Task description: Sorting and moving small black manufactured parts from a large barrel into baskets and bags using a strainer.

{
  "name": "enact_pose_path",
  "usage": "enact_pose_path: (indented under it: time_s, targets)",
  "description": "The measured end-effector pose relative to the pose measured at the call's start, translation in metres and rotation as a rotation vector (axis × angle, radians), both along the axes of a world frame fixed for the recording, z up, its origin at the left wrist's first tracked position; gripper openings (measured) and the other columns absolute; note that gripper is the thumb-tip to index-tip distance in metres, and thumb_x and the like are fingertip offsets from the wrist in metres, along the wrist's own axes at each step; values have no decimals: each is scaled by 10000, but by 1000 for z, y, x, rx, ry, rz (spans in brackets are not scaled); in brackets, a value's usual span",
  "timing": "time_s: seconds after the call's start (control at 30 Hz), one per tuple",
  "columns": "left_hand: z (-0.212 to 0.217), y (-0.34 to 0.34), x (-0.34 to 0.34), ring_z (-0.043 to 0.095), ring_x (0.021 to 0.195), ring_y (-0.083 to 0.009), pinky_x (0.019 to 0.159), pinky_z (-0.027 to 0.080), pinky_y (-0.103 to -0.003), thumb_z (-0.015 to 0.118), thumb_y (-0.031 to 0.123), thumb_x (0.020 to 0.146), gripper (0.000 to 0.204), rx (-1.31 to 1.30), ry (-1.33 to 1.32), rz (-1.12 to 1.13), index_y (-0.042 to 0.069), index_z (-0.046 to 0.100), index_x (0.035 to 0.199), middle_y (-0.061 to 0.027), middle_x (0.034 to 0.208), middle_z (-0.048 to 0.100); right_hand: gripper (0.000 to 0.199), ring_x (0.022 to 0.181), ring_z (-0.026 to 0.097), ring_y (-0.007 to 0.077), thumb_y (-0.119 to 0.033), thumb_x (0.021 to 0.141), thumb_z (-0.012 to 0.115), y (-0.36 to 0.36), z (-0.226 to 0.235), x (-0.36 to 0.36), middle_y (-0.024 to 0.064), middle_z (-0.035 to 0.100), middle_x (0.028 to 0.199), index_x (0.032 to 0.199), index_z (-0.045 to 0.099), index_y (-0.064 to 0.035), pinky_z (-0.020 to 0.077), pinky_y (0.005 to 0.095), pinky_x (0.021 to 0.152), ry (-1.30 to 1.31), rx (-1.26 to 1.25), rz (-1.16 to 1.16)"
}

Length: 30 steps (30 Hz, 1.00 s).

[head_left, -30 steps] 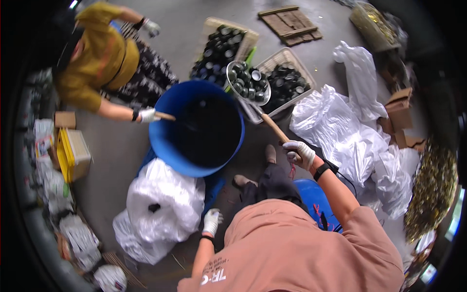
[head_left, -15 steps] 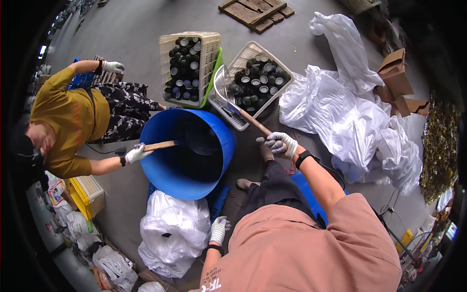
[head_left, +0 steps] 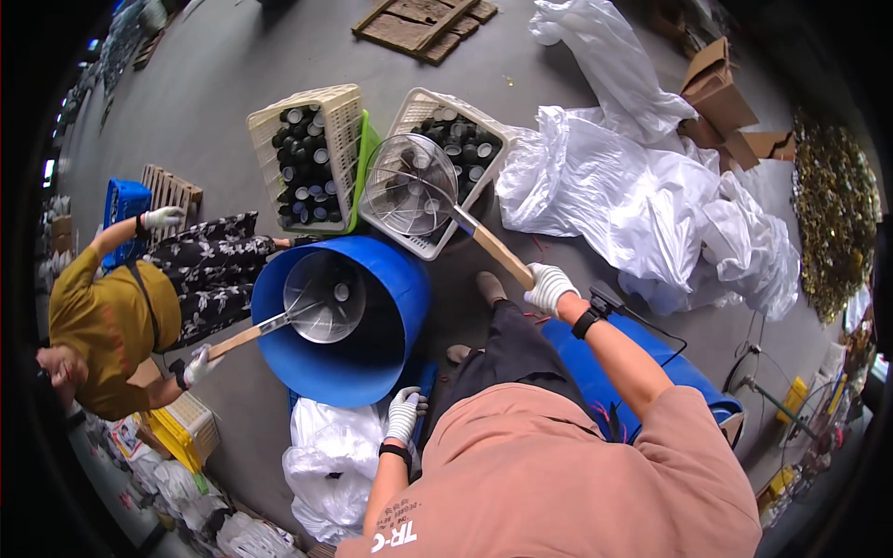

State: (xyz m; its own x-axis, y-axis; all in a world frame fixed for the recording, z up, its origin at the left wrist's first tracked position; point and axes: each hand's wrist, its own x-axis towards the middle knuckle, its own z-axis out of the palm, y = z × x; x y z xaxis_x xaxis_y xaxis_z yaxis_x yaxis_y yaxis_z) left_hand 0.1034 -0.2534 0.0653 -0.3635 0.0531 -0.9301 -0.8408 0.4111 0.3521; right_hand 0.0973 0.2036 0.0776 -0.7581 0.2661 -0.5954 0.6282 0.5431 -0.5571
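Observation:
My right hand (head_left: pixel 551 286), in a striped white glove, is closed round the wooden handle of a long-handled mesh skimmer (head_left: pixel 383 200). Its round bowl overlaps the near left side of a white crate (head_left: pixel 430 249) filled with dark round pieces (head_left: pixel 473 152), some with pale round faces. Whether any piece lies in the bowl I cannot tell. Gloved too, my left hand (head_left: pixel 406 415) hangs beside a white plastic bag (head_left: pixel 339 442) with loose fingers, holding nothing. A co-worker's gloved hand (head_left: pixel 198 364) grips a second skimmer (head_left: pixel 321 312), its bowl at the mouth of a blue barrel (head_left: pixel 409 288) with one round piece showing in it.
Another crate (head_left: pixel 342 116) of dark pieces stands left of mine, beside a green one (head_left: pixel 365 158). White plastic sheeting (head_left: pixel 642 205) spreads to the right. A blue barrel-like container (head_left: pixel 595 358) lies by my right side. Wooden boards (head_left: pixel 423 26) lie on the floor ahead.
My skimmer has turned from edge-on to show its round bowl. The co-worker's skimmer has come up and left inside the barrel mouth, its bowl now visible. My view has shifted right.

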Motion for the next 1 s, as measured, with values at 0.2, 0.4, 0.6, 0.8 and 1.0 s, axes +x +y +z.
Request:
enact_pose_path:
  time_s: [0.2,0.4,0.6,0.8,1.0]
  targets:
    - [-20,7,-15,617,686,-173,600,535,-287,499,93,963,239,-5,-28,-114,16,547,1184,-116,875,638,343,914,642,403,-184,738,652,27,-11,22,228,673,943,1059,631,-65,521,459,794,-116,108,-121]
    - [-17,24,-29,621,687,-170,599,534,-274,505,91,954,259,7,-17,-146,10,534,1199,-117,864,629,393,937,639,411,-235,698,689,25,-30,39,240,672,946,1031,645,-30,520,447,823,-4,-48,-263]
    - [-16,29,-40,622,710,-150,646,520,-273,514,116,947,252,-22,-29,-188,28,586,1172,-93,882,656,385,927,670,346,-228,789,649,51,-16,2,175,686,1017,1147,588,-100,530,440,808,-167,369,-125]
    - [-8,34,-41,603,706,-131,655,517,-282,511,138,953,254,-44,-24,-79,25,590,1166,-73,888,654,289,881,671,359,-229,765,651,88,-61,-54,185,695,909,1006,647,-69,529,451,784,-122,400,-12]
    - [11,24,-14,617,744,-140,683,526,-286,508,141,963,253,-86,21,-35,32,581,1179,-75,912,653,375,975,643,380,-219,744,621,89,-119,-53,223,677,998,1091,653,-80,508,459,844,-149,252,28]
